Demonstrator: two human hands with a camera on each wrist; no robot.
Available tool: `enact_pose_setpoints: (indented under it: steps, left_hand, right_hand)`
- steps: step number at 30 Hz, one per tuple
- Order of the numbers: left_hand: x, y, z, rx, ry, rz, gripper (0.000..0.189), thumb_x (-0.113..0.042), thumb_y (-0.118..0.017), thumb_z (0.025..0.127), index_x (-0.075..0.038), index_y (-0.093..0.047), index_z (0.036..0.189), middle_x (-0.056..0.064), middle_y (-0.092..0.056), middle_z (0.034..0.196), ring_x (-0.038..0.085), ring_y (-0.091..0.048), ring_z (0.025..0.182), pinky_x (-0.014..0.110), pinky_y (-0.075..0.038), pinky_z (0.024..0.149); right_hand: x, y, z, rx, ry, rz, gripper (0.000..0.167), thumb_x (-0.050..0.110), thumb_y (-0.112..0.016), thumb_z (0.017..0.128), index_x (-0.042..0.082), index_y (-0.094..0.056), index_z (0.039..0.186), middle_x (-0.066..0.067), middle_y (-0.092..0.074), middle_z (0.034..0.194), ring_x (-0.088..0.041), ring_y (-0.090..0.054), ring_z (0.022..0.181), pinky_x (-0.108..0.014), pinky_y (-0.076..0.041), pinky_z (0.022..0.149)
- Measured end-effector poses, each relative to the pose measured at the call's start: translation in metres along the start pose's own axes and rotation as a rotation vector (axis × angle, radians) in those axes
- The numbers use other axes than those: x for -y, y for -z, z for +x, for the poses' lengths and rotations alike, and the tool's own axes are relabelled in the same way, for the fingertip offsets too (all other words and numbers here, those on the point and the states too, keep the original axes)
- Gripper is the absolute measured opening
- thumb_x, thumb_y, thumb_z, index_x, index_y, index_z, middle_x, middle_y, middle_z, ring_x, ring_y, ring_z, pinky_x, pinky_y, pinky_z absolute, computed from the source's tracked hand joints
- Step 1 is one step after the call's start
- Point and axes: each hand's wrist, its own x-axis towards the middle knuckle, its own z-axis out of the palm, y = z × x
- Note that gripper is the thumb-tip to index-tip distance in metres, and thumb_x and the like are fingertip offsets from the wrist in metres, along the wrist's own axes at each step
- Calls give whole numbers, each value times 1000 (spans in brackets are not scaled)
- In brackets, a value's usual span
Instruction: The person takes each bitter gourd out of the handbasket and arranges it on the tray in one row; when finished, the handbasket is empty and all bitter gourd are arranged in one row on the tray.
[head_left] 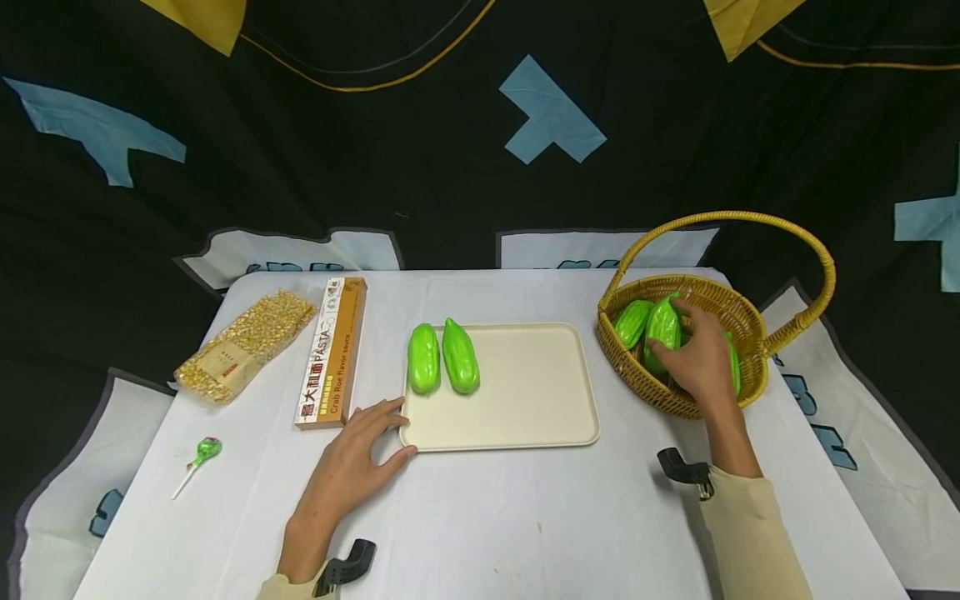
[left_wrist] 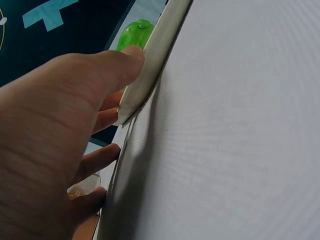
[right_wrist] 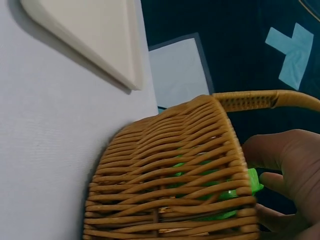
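My left hand [head_left: 350, 467] holds the near left corner of a cream tray [head_left: 536, 387], its thumb at the front edge and fingers along the left side. Two green bitter melons lie side by side on the tray's left part: one bitter melon [head_left: 423, 358] beside another with a pointed tip [head_left: 461, 357]. Over the wicker basket [head_left: 630, 387], my right hand [head_left: 703, 354] grips a bitter melon [head_left: 663, 329] between thumb and fingers. Other bitter melons [head_left: 632, 323] lie in the basket, partly hidden by the hand. The right wrist view shows mostly the basket's woven side [right_wrist: 170, 185].
Left of the tray lie a pasta box [head_left: 332, 354] and a bag of yellow kernels [head_left: 247, 346]. A green lollipop [head_left: 204, 454] is near the table's left edge. The basket's tall handle [head_left: 813, 250] arches above its rim. A black cloth [head_left: 420, 175] hangs behind the white table.
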Motion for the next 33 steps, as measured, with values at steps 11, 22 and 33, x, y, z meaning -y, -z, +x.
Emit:
enact_pose_setpoints:
  steps: [11,22,33]
  left_hand:
    - [1,-1,-2,-7,-20,28,43,-31,-92,87,-12,-75,121,8,-61,155,35,-57,143,62,-34,127]
    - [2,-2,0,-42,-68,36,44,-30,-94,85,-11,-75,120,9,-63,152,35,-57,141,65,-36,125]
    - [2,-3,-2,-45,-85,51,41,-31,-94,85,-12,-75,116,8,-64,152,35,-58,141,66,-37,125]
  right_hand:
    - [17,11,-10,-41,41,25,81,10,-86,89,4,-47,160,-33,-48,153,-57,-56,132,-71,-53,105]
    - [32,16,-21,-89,116,43,79,9,-87,88,6,-51,158,-30,-52,147,-54,-60,129,-71,-55,103]
    - [46,10,-32,-93,160,63,79,8,-88,86,6,-53,157,-29,-53,149,-52,-62,128,-67,-60,93]
